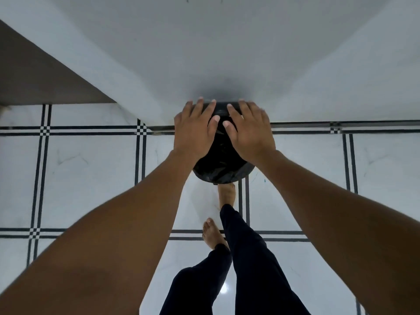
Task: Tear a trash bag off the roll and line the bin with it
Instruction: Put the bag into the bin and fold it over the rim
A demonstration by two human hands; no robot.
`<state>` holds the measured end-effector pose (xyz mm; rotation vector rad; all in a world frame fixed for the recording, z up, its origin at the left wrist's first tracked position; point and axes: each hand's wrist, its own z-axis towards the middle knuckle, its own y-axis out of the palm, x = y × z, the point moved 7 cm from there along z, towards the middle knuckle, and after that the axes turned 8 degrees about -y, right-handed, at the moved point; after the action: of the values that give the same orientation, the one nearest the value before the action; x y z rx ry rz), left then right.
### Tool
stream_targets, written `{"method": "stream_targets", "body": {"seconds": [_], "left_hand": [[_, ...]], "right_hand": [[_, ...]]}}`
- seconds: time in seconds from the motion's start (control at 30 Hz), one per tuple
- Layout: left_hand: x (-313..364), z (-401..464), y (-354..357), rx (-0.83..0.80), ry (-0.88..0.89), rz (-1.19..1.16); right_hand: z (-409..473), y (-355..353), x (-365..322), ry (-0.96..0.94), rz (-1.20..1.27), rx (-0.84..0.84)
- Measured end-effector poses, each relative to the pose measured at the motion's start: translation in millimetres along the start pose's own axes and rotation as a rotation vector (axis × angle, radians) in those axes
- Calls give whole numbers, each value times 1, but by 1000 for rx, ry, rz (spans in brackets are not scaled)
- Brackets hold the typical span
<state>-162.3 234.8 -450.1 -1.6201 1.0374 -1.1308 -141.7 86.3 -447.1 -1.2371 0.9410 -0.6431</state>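
Both our hands lie flat, fingers straight, left hand (195,130) at nine o'clock, right hand (250,133) at three, on the bag (221,167) over the bin; we'd smooth evenly outward to the rim.

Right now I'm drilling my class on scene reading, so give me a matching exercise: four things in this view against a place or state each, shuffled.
Things:
1. left hand
2. right hand
3. round bin lined with black plastic bag
4. bare foot

States:
A. stands against the white wall
B. spread flat on the bin's right side
C. on the white tiled floor, nearer the camera
D. spread flat on the bin's left side

Pairs: 1-D, 2-B, 3-A, 4-C
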Motion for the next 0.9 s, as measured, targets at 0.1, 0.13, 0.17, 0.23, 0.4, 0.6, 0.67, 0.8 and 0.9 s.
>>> {"method": "stream_targets", "body": {"seconds": [0.1,0.13,0.17,0.23,0.4,0.6,0.67,0.8,0.9], "left_hand": [[-5,-4,20,-82,19,53],[-5,-9,27,-104,15,53],[-5,-15,32,-118,14,48],[-7,-30,44,-141,20,41],[-24,-44,98,-210,31,86],[-43,-48,183,-294,79,179],[-49,-46,206,-307,97,208],[-57,-48,236,-308,110,214],[-59,-52,242,-298,114,211]], "right_hand": [[-11,16,4,7,-33,-50],[-16,21,4,20,-16,-91],[-21,28,4,36,12,-122],[-34,39,3,69,60,-153],[-56,91,5,71,74,-252],[-82,174,14,75,18,-354],[-89,198,18,86,-1,-388],[-101,230,22,73,-20,-432],[-105,234,23,77,-18,-428]]}}
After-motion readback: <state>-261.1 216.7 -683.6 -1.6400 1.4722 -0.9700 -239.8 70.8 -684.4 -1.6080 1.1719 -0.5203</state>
